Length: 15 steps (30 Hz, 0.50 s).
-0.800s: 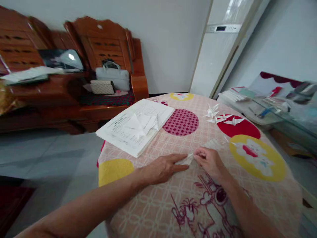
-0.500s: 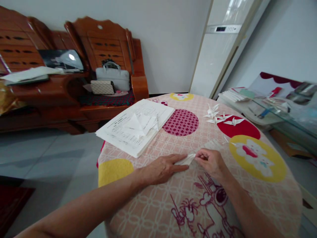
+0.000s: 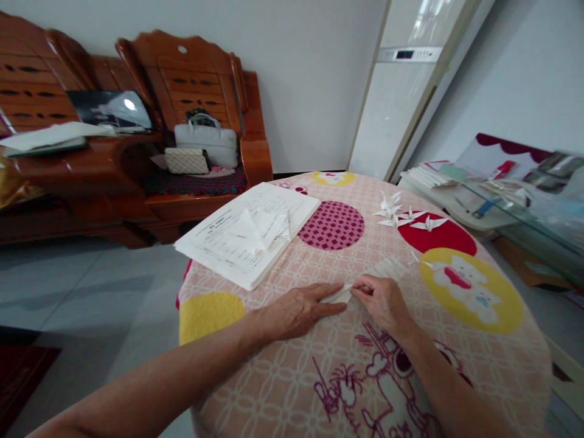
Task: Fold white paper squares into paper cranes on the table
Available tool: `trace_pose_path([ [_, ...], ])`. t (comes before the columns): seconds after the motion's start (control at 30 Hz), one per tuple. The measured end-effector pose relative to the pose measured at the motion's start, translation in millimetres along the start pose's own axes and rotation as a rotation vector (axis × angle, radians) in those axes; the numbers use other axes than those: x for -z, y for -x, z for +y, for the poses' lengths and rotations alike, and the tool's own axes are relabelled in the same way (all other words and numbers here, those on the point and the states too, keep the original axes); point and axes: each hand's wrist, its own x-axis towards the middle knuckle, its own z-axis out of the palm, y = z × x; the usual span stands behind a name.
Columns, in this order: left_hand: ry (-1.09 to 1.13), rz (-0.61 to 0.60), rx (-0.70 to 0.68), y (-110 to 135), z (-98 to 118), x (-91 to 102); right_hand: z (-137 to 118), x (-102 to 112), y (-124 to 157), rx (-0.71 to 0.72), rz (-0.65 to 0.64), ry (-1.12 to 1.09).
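A small folded white paper [image 3: 336, 296] lies on the patterned tablecloth between my hands. My left hand [image 3: 296, 311] rests flat over its left part, fingers stretched out and apart on either side of it. With thumb and forefinger pinched together, my right hand [image 3: 379, 300] grips the paper's right end; the fingertips partly cover the fold. Just beyond the right hand lies a pale strip [image 3: 389, 266], perhaps paper. Farther back on the right are several folded paper cranes [image 3: 429, 224].
A stack of printed sheets [image 3: 214, 258] with a folded white paper [image 3: 255, 230] on top is at the table's left. To the right stands a glass-topped side table [image 3: 524, 228] with papers and bags. A wooden chair [image 3: 191, 79] holding handbags stands behind.
My right hand has shifted slightly left along the paper, toward my left hand, and the paper's right end looks narrower. My left hand stays almost in place.
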Motion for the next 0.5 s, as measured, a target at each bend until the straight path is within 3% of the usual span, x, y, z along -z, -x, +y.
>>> trace_pose_path([
  [0.33, -0.001, 0.001, -0.009, -0.2, 1.5, 2.3, -12.8, 0.6, 0.3, -0.118, 0.017, 0.143],
  [0.5, -0.019, -0.013, -0.020, -1.2, 1.8, 2.3, -13.7, 2.5, -4.1, -0.204, 0.023, 0.101],
])
